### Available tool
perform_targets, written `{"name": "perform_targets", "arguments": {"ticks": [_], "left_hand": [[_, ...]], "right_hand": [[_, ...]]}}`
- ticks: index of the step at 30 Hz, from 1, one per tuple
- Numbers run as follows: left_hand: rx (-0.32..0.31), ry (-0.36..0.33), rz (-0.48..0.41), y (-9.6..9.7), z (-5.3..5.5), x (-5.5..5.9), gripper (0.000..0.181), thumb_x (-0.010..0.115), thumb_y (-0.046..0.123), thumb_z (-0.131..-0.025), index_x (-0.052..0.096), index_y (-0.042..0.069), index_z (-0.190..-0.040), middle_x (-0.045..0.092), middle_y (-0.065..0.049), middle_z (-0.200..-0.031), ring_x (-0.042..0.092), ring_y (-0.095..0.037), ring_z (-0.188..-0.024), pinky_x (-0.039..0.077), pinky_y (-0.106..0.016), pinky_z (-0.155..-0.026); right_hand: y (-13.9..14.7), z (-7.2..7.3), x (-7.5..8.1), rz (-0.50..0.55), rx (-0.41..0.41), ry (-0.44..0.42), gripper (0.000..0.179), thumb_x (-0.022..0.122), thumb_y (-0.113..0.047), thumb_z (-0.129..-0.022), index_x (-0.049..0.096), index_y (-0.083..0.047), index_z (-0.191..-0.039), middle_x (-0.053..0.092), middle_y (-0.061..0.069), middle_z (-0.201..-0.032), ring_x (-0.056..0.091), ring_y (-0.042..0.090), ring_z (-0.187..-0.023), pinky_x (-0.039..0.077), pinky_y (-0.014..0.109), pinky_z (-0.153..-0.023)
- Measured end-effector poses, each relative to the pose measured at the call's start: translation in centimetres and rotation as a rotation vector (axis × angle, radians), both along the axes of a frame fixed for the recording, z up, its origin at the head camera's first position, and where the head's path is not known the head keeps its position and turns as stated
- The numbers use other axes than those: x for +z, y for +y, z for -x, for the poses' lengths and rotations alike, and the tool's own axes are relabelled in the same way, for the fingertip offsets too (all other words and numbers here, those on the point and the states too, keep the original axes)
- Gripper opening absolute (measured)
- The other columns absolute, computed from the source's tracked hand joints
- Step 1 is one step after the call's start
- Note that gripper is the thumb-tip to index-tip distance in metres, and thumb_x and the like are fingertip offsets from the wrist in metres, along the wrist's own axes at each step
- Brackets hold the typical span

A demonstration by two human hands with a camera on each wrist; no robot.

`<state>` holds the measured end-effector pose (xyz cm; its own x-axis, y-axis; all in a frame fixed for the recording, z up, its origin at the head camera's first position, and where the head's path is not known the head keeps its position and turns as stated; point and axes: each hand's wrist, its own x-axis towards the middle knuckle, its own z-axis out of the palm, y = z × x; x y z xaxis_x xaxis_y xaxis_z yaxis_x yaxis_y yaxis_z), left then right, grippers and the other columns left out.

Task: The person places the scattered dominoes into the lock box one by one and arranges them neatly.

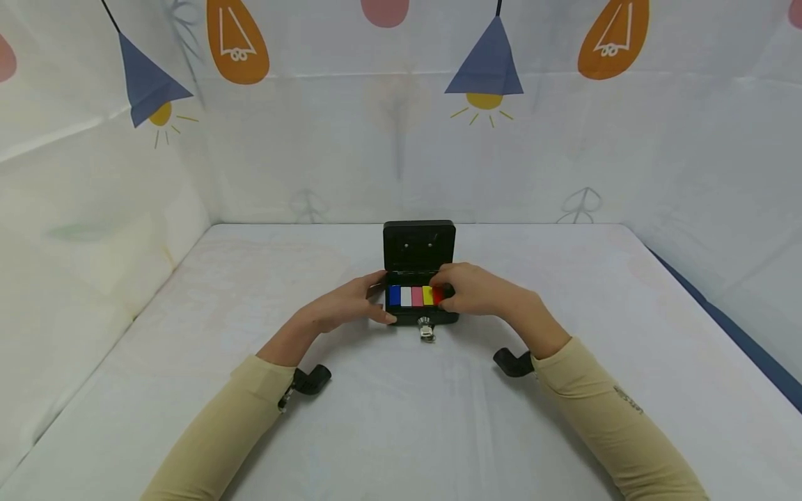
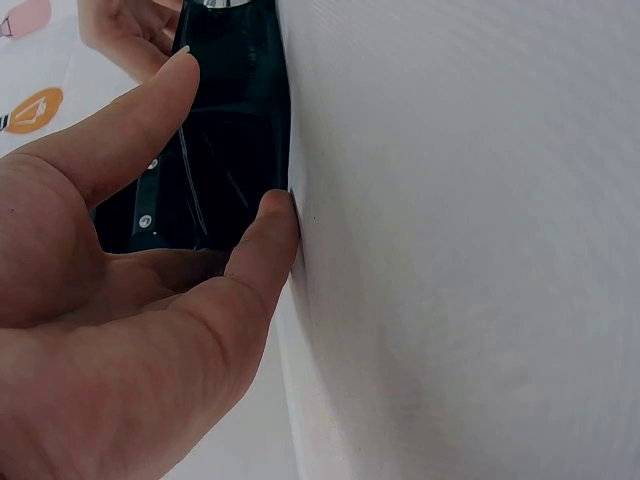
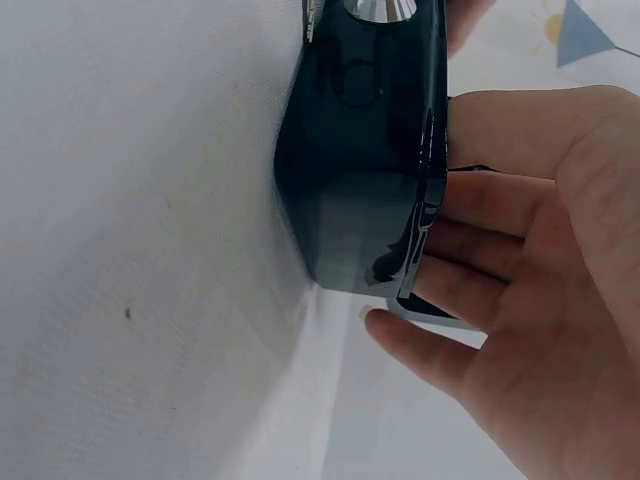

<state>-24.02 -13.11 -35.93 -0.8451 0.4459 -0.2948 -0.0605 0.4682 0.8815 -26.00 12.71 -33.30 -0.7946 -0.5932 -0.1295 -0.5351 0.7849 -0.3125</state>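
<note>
A black cash box [image 1: 418, 247] stands with its lid raised. Inside lies a row of coloured blocks: blue [image 1: 394, 296], white [image 1: 406, 296], pink [image 1: 417, 296], yellow [image 1: 428, 296] and red [image 1: 438, 296]. The left hand [image 1: 351, 301] rests against the box's left side, thumb at the front corner and fingers further back. In the left wrist view its fingers [image 2: 265, 250] are loosely bent against the box wall. The right hand [image 1: 479, 289] reaches over the right rim and pinches the red block between thumb and fingers. The right wrist view hides the fingertips behind the box wall [image 3: 365, 225].
A key lock with keys [image 1: 426, 330] hangs at the box's front. White cloth covers the table [image 1: 401, 417], and a printed white curtain [image 1: 351, 153] stands behind it. Dark camera mounts [image 1: 514, 362] sit at both sleeve cuffs.
</note>
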Motion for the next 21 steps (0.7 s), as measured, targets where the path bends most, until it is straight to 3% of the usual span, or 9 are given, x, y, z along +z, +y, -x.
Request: {"name": "perform_targets", "arguments": {"ticks": [10,21], "left_hand": [[0.012,0.01,0.045,0.12,-0.06,0.06,0.103,0.079,0.021,-0.083,0.011,0.017,-0.161,0.018,-0.003,-0.168,0.016,-0.023,-0.156,0.02,-0.052,-0.124],[0.018,0.007,0.065,0.08,0.0,-0.03,0.103,0.078,0.024,-0.084,0.011,0.018,-0.161,0.018,-0.003,-0.168,0.017,-0.024,-0.155,0.02,-0.053,-0.124]], "right_hand": [[0.06,-0.08,-0.05,0.031,0.023,0.013,0.037,0.066,-0.018,-0.09,0.067,-0.009,-0.126,0.064,0.004,-0.116,0.058,0.023,-0.102,0.052,0.043,-0.099],[0.04,0.33,-0.57,0.078,0.054,-0.004,0.038,0.067,-0.018,-0.091,0.066,-0.009,-0.128,0.063,0.004,-0.12,0.058,0.022,-0.107,0.05,0.043,-0.103]]}}
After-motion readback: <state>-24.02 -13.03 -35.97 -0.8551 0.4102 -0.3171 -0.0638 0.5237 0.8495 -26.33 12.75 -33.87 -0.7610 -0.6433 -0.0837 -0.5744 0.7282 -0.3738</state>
